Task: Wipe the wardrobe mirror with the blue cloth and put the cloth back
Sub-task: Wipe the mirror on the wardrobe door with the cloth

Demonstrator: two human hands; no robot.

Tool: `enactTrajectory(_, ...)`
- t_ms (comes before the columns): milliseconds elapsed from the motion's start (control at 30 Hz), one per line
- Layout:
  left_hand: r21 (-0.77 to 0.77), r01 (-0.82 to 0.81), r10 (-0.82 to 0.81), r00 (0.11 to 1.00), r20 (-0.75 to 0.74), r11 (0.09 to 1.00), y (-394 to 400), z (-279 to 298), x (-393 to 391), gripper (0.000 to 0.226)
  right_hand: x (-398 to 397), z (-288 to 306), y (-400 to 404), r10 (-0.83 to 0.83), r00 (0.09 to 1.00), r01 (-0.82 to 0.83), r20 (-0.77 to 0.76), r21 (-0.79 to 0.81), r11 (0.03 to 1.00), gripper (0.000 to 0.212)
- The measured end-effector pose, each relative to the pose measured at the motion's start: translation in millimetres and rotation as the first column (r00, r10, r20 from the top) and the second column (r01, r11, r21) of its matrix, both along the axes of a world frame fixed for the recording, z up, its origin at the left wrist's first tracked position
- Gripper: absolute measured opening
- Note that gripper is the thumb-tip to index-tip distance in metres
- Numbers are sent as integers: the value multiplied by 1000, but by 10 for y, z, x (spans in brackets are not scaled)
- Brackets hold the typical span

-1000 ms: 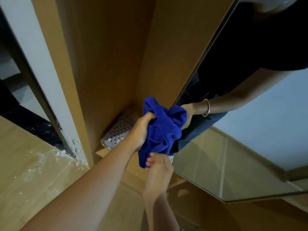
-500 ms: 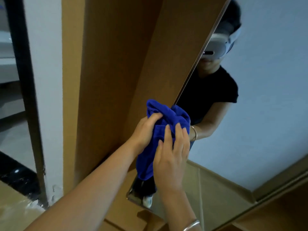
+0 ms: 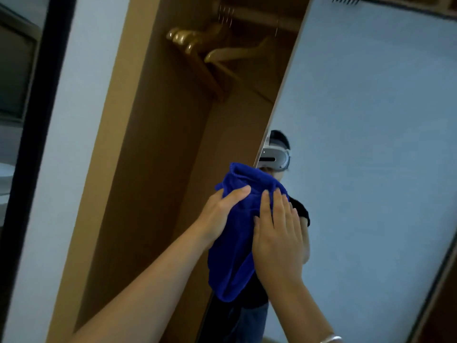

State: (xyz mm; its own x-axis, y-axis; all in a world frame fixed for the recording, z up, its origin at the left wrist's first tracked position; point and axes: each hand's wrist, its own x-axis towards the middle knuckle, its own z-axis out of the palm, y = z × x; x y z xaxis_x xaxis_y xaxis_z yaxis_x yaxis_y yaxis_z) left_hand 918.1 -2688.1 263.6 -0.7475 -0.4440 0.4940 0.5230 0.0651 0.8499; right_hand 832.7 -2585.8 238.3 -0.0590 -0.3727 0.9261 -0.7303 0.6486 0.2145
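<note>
The blue cloth (image 3: pixel 235 246) hangs bunched against the left edge of the wardrobe mirror (image 3: pixel 371 144), which fills the right half of the view. My left hand (image 3: pixel 220 214) grips the cloth's upper left side, thumb over the front. My right hand (image 3: pixel 277 233) lies flat on the cloth with straight fingers, pressing it against the glass. The lower end of the cloth dangles free below both hands. The mirror reflects a person in a black shirt partly hidden behind the cloth.
The open wooden wardrobe (image 3: pixel 173 169) stands left of the mirror. Several wooden hangers (image 3: pixel 210 45) hang on a rail at its top. A white wall strip (image 3: pixel 74 120) and a dark door frame (image 3: pixel 29 144) lie further left.
My view has tilted upward, away from the wardrobe floor, and both hands have carried the cloth higher. My right hand moved from under the cloth to lying flat on its front.
</note>
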Motion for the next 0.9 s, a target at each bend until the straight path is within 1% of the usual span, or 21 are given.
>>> enactTrajectory(100,-100,-4,1,1000,-25,995,-55,394,-28,45,-55,449,7,-27,999,27,-38,-15,1000,47)
enactTrajectory(200,-204,-6,4,1000,-13,979,-117,843,-75,65,-170,948,-21,-64,997,61,-53,-55,997,49)
enactTrajectory(233,-240,0,-1,1000,-6,971,-140,986,-96,59,-198,1122,-38,-78,996,75,-42,-69,995,49)
enactTrajectory(267,-264,11,-12,1000,-1,965,-153,1120,-110,44,-218,1289,-50,-89,995,86,-34,-75,993,49)
enactTrajectory(300,-269,24,-25,1000,1,963,-178,1234,-133,30,-231,1442,-59,-102,994,99,-33,-74,992,49)
enactTrajectory(333,-259,30,-31,1000,-1,966,-198,1342,-159,24,-239,1576,-62,-112,993,109,-40,-68,992,50)
enactTrajectory(367,-249,23,-26,1000,-8,968,-232,1435,-194,24,-245,1689,-57,-120,991,117,-55,-63,991,50)
enactTrajectory(400,-240,8,-14,1000,-24,971,-249,1523,-219,28,-281,1786,-56,-133,988,128,-78,-64,990,50)
enactTrajectory(467,-229,-26,15,999,-48,973,-271,1697,-288,44,-314,1967,-41,-158,980,149,-124,-74,986,50)
enactTrajectory(533,-212,-63,50,996,-68,975,-287,1869,-362,52,-281,2151,-13,-181,979,180,-97,-23,983,50)
enactTrajectory(600,-202,-95,79,993,-85,975,-305,2053,-421,50,-276,2363,20,-175,984,176,-30,54,983,51)
enactTrajectory(667,-198,-113,96,991,-94,974,-299,2218,-457,51,-316,2521,35,-167,986,167,-8,40,985,52)
enactTrajectory(733,-185,-108,91,991,-98,977,-307,2369,-490,53,-340,2662,35,-169,985,170,-21,23,985,51)
enactTrajectory(800,-177,-111,94,990,-103,978,-302,2503,-499,51,-346,2795,17,-186,982,186,-14,23,982,51)
enactTrajectory(900,-162,-107,97,993,-70,981,-260,2706,-520,55,-358,3020,18,-218,976,218,-4,24,976,50)
